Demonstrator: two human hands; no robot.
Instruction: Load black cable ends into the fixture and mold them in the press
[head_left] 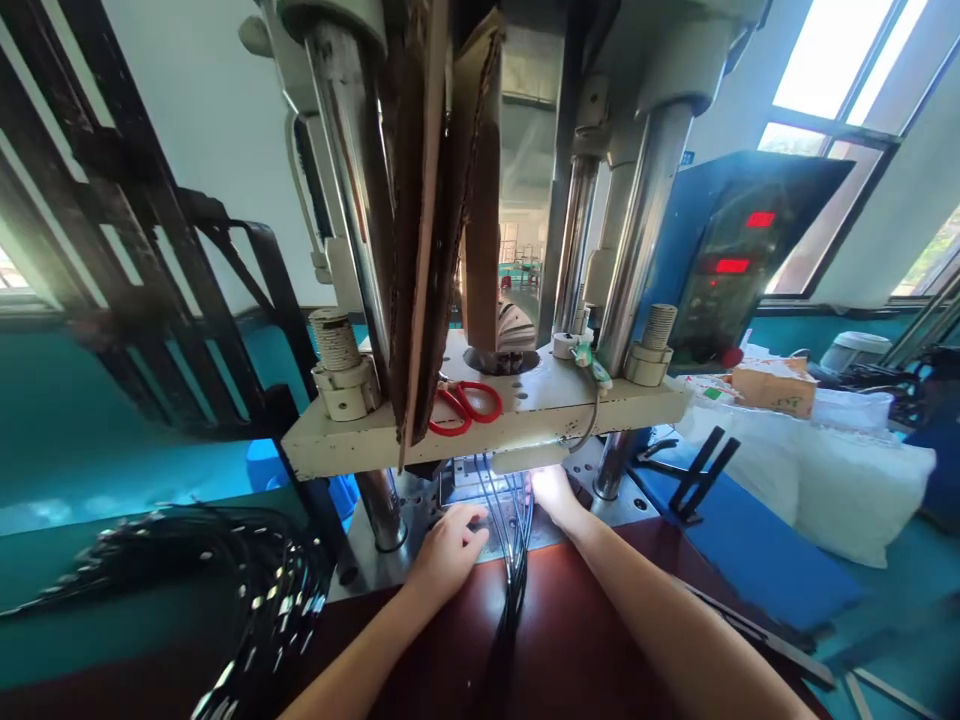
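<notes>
Several thin black cables (pixel 514 570) run from the table edge up into a metal mould (pixel 469 490) beneath the press plate, spreading apart as they reach it. My right hand (pixel 553 492) is under the plate at the rightmost cables, its fingers pinched at one of them; bright lamp light washes out the detail there. To the left of the bundle, my left hand (pixel 448 548) rests at the front of the metal bed, thumb and forefinger apart with nothing visible between them. Its other fingertips are partly hidden.
Above my hands is the thick press plate (pixel 487 440) between steel columns. Red-handled scissors (pixel 466 408) and upright cardboard lie on it. A white lamp (pixel 531 457) hangs under its edge. A large cable bundle (pixel 270 580) is at left. At right stand a control box (pixel 739 260) and white sacks (pixel 847 480).
</notes>
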